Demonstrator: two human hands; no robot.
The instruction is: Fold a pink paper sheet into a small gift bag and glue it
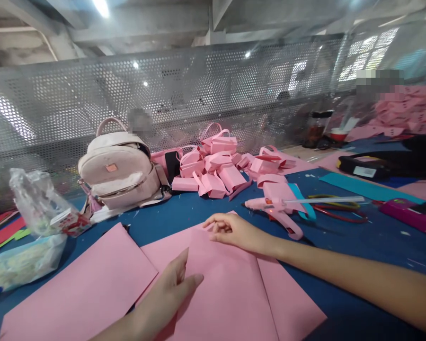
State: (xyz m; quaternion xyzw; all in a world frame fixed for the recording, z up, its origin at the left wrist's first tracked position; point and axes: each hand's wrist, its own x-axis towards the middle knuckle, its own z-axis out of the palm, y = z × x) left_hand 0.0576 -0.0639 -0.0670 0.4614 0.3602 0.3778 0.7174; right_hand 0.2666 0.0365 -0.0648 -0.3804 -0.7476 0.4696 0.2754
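Observation:
A pink paper sheet [220, 289] lies over other pink sheets [291, 298] on the blue table in front of me. My left hand [166, 293] grips its left edge, thumb on top and fingers behind the paper. Curled at the far edge of the same sheet is my right hand [230, 229], its fingertips pinching the paper near the corner. To the left lies a separate pink sheet [88, 284]. A pink glue gun [273, 208] with a clear glue stick in its back rests just beyond my right forearm.
Folded pink paper baskets [216, 166] are heaped at the back, beside a pale backpack [119, 170]. Plastic bags [31, 255] lie at left. On the right are scissors [337, 208], a turquoise strip [362, 187] and a magenta tool [408, 215]. A perforated metal screen [199, 90] stands behind.

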